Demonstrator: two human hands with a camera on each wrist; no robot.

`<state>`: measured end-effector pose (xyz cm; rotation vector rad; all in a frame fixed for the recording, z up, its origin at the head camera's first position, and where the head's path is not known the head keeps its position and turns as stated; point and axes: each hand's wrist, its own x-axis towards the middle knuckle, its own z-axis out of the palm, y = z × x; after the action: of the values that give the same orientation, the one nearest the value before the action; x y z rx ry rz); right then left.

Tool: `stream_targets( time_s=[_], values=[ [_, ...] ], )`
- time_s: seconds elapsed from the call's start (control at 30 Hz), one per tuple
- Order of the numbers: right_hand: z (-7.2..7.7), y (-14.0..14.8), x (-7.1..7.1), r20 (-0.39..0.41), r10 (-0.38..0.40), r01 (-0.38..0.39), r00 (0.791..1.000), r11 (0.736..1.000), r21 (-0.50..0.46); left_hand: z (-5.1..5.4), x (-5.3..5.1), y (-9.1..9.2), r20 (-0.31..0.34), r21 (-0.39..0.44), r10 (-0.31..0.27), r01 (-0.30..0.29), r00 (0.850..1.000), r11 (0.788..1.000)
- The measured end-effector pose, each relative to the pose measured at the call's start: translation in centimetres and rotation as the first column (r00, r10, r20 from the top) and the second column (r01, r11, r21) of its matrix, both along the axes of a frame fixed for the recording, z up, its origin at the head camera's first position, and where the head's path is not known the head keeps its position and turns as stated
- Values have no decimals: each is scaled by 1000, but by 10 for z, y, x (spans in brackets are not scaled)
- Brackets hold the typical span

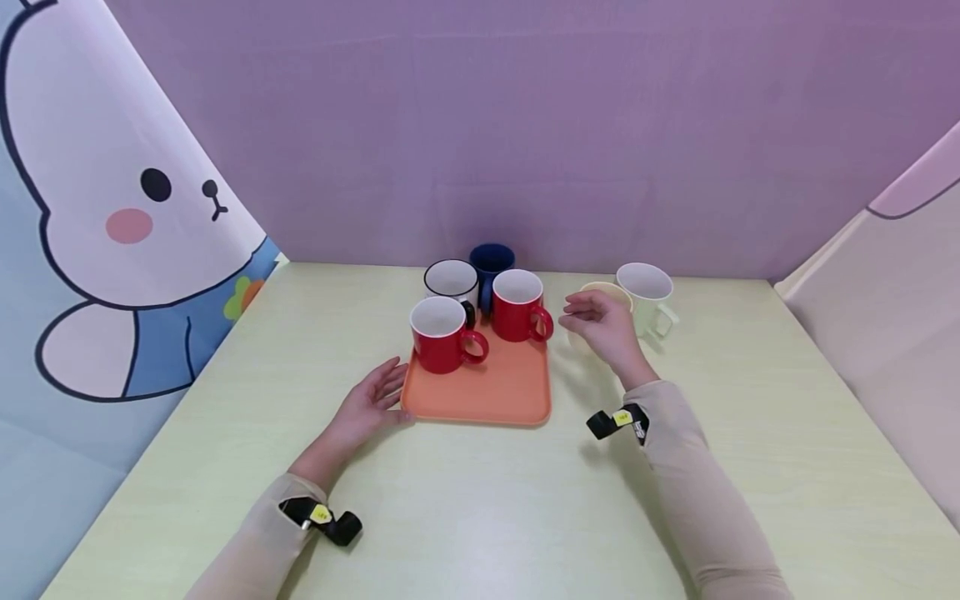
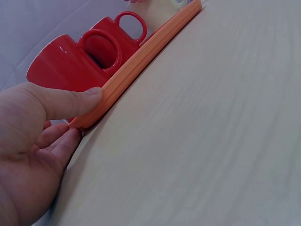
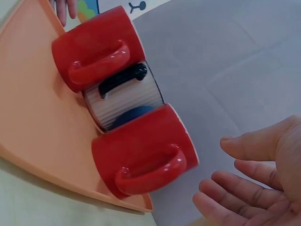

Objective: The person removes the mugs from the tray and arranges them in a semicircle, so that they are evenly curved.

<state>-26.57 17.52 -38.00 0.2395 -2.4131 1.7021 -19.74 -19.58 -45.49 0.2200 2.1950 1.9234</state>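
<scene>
An orange tray [image 1: 487, 392] holds a red mug [image 1: 439, 346] at its left and another red mug [image 1: 517, 308] at its right. Behind them are a white mug with a black rim [image 1: 452, 282] and a dark blue mug [image 1: 492, 260]. My left hand [image 1: 367, 404] touches the tray's near left corner, thumb [image 2: 77, 101] against the front edge and straight fingers along the left side. To the right of the right-hand red mug, my right hand [image 1: 606, 333] hovers with loosely bent fingers, holding nothing, apart from that mug's handle [image 3: 153, 174].
A pale yellow mug [image 1: 611, 292] stands partly hidden behind my right hand. Beside it on the right is a pale green mug [image 1: 645, 292] with its handle towards the right. A purple cloth [image 1: 525, 150] hangs along the table's back edge.
</scene>
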Motion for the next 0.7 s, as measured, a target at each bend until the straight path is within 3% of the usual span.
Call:
stream_targets(
  time_s=[0.33, 0.5, 0.7],
  values=[
    [-11, -13, -1, 38, 33, -38, 999, 991, 131, 1, 0, 1, 6, -12, 6, -6, 1000, 1000],
    [-19, -19, -4, 49, 42, -49, 998, 990, 135, 1, 0, 1, 7, -7, 5, -5, 1000, 1000],
    [-28, -26, -9, -2, 58, -57, 998, 991, 122, 1, 1, 1, 9, -1, 6, -6, 1000, 1000]
  ],
)
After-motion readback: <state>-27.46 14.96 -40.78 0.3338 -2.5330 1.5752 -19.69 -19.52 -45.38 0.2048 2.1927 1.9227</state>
